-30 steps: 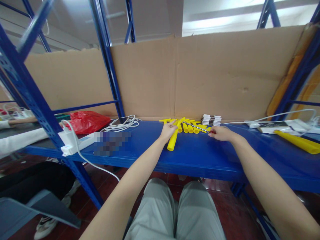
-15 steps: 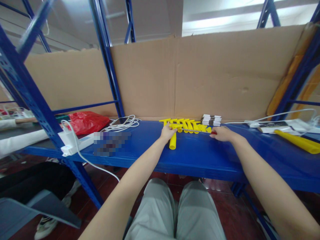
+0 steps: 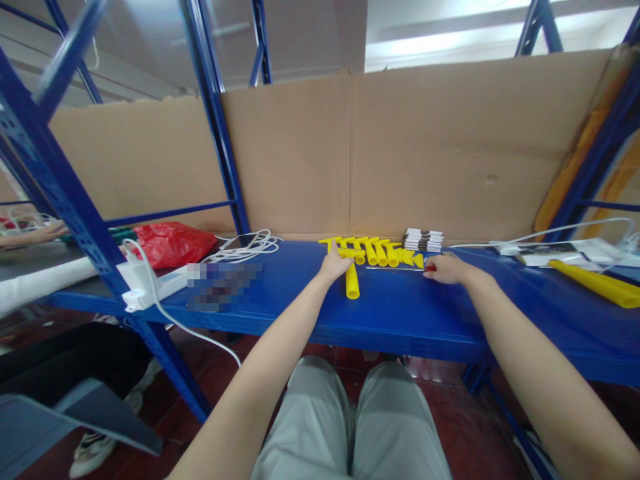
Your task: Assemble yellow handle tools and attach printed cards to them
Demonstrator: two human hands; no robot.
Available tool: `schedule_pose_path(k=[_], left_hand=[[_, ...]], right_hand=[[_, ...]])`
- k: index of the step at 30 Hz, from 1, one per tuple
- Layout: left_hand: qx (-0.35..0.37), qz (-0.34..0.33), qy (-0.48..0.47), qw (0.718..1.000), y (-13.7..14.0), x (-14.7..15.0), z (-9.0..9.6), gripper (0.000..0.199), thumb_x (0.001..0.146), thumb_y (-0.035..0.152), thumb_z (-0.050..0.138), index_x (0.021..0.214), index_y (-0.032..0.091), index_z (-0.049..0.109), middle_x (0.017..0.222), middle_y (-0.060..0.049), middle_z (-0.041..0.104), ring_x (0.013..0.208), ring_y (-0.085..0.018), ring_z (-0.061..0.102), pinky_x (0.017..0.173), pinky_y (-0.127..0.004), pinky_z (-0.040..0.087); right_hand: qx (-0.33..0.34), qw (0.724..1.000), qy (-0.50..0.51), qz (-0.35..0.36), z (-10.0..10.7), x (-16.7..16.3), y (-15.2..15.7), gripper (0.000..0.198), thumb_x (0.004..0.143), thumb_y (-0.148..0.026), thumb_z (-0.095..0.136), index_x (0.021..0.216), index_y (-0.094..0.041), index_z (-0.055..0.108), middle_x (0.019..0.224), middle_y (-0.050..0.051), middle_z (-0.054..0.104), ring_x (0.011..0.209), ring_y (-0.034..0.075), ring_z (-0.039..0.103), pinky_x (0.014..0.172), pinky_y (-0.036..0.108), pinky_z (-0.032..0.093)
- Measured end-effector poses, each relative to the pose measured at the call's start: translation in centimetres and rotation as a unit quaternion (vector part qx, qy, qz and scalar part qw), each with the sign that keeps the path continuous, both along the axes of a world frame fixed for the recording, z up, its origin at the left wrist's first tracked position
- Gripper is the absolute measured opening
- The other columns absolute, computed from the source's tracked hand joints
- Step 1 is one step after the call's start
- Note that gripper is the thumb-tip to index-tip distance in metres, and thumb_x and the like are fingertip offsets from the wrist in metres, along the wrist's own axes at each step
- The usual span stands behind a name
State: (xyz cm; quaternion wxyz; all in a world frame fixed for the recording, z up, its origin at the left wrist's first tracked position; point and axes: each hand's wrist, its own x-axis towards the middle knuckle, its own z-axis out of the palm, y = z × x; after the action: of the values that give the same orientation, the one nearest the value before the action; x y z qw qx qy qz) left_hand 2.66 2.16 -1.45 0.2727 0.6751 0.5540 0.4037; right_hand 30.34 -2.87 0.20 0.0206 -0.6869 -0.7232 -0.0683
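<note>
My left hand (image 3: 335,263) is closed on the left end of a yellow T-shaped plastic handle (image 3: 353,285), whose hollow grip points toward me. My right hand (image 3: 445,268) grips the red end of a long, thin screwdriver (image 3: 395,269). Its metal shaft points left, and its tip lies a little to the right of the handle's grip, apart from it. Behind both hands, a row of similar yellow T-shaped handles (image 3: 381,257) lies on the blue shelf (image 3: 300,293). Several small yellow pieces (image 3: 409,257) are at the row's right end.
A stack of white strips (image 3: 423,240) stands behind my right hand. To the left are a red plastic bag (image 3: 173,244), white cables (image 3: 253,247) and a power strip (image 3: 173,283). A larger yellow piece (image 3: 595,283) lies far right. Cardboard (image 3: 425,147) backs the shelf.
The screwdriver's shaft has come away from the handle's crossbar, its tip shifting right and toward me. In my left hand, the handle's grip has swung slightly right.
</note>
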Motion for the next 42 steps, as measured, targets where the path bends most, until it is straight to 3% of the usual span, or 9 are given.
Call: schedule_pose_path(k=[4,9,16,22,29,34,42], left_hand=[[0.023,0.020,0.130,0.991,-0.9,-0.1,0.5,0.082,0.076,0.035,0.065,0.147,0.017,0.029,0.127,-0.018,0.060,0.118,-0.033,0.056,0.093,-0.037,0.044],[0.028,-0.004,0.196,0.980,-1.4,0.2,0.6,0.081,0.075,0.034,0.065,0.146,0.018,0.030,0.127,-0.015,0.061,0.117,-0.030,0.057,0.092,-0.034,0.043],[0.043,0.019,0.167,0.985,-0.2,0.5,-0.2,0.048,0.076,0.033,0.066,0.119,0.016,0.055,0.111,-0.012,0.068,0.107,-0.026,0.062,0.086,-0.029,0.045],[0.036,0.039,0.120,0.991,0.6,0.7,-0.7,0.031,0.074,0.031,0.069,0.100,0.017,0.058,0.099,-0.010,0.069,0.096,-0.023,0.065,0.078,-0.026,0.046],[0.063,0.057,0.144,0.986,0.2,0.4,-0.3,0.027,0.082,0.038,0.062,0.098,0.017,0.059,0.102,-0.011,0.069,0.100,-0.024,0.064,0.082,-0.029,0.046],[0.070,0.057,0.154,0.984,-0.2,0.2,0.1,0.013,0.083,0.025,0.058,0.093,0.018,0.062,0.102,-0.010,0.069,0.099,-0.022,0.065,0.083,-0.028,0.047],[0.071,0.070,0.167,0.981,-0.2,0.2,0.2,0.014,0.082,0.017,0.054,0.093,0.018,0.062,0.097,-0.007,0.071,0.093,-0.019,0.066,0.080,-0.026,0.048]], right_hand=[[-0.027,1.000,-0.004,-0.006,0.2,-0.3,-0.2,0.015,0.078,-0.029,0.056,0.068,-0.022,0.066,0.076,0.009,0.070,0.079,0.023,0.066,0.066,0.029,0.046],[-0.032,0.999,0.008,-0.010,0.4,-0.6,-0.3,0.018,0.079,-0.027,0.055,0.065,-0.022,0.065,0.075,0.009,0.070,0.075,0.023,0.065,0.065,0.030,0.046],[-0.028,0.999,0.027,-0.008,-0.1,0.2,0.4,0.018,0.079,-0.033,0.057,0.068,-0.023,0.067,0.075,0.007,0.070,0.073,0.022,0.065,0.061,0.029,0.046],[-0.034,0.999,0.027,-0.010,-0.1,0.0,0.3,0.019,0.080,-0.032,0.056,0.070,-0.021,0.067,0.081,0.008,0.071,0.073,0.021,0.065,0.063,0.028,0.046],[-0.041,0.999,0.033,-0.011,0.2,-0.4,-0.1,0.016,0.081,-0.030,0.056,0.074,-0.020,0.066,0.085,0.008,0.071,0.076,0.021,0.065,0.065,0.028,0.047],[-0.028,0.999,0.022,-0.007,0.2,-0.4,-0.1,0.015,0.081,-0.029,0.056,0.074,-0.020,0.066,0.088,0.008,0.072,0.078,0.020,0.065,0.066,0.027,0.046],[-0.013,0.999,0.018,-0.035,-0.1,0.3,0.6,0.018,0.080,-0.033,0.055,0.086,-0.021,0.068,0.095,0.007,0.072,0.086,0.022,0.065,0.069,0.028,0.046]])
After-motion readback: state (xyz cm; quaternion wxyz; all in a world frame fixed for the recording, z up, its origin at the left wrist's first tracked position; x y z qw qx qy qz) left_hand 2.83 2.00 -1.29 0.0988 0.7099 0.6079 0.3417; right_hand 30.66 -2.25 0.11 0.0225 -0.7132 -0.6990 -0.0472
